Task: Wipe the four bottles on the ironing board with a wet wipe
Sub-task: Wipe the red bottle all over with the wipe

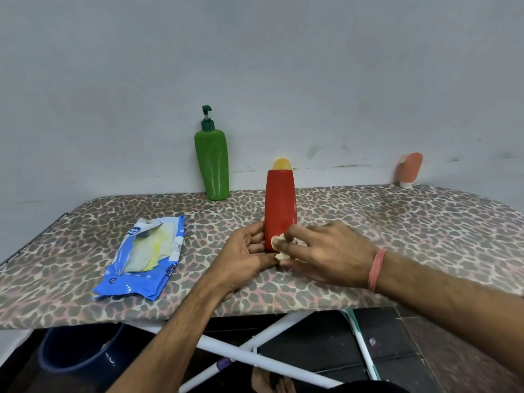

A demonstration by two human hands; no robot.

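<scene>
On a leopard-print fabric-covered ironing board point(368, 222), a tall red plastic bottle with a rounded yellow cap point(280, 211) stood upright near the middle. The left hand point(243, 251) curled round its base from the left, steadying it. The right hand point(326, 248) pinched a crumpled white wet wipe point(279, 245) and pressed it against the bottle's lower front. A green plastic pump bottle point(212, 163) stood by the wall behind, and a small orange tube on a white cap point(409, 170) stood well apart to the right; a fourth bottle was not in view. An opened blue wipes packet point(141, 259) lay flat to the left. The red bottle looked smooth, stiff and light, likely slippery once damp and easily tipped, so gripping low on its body seemed soundest.
</scene>
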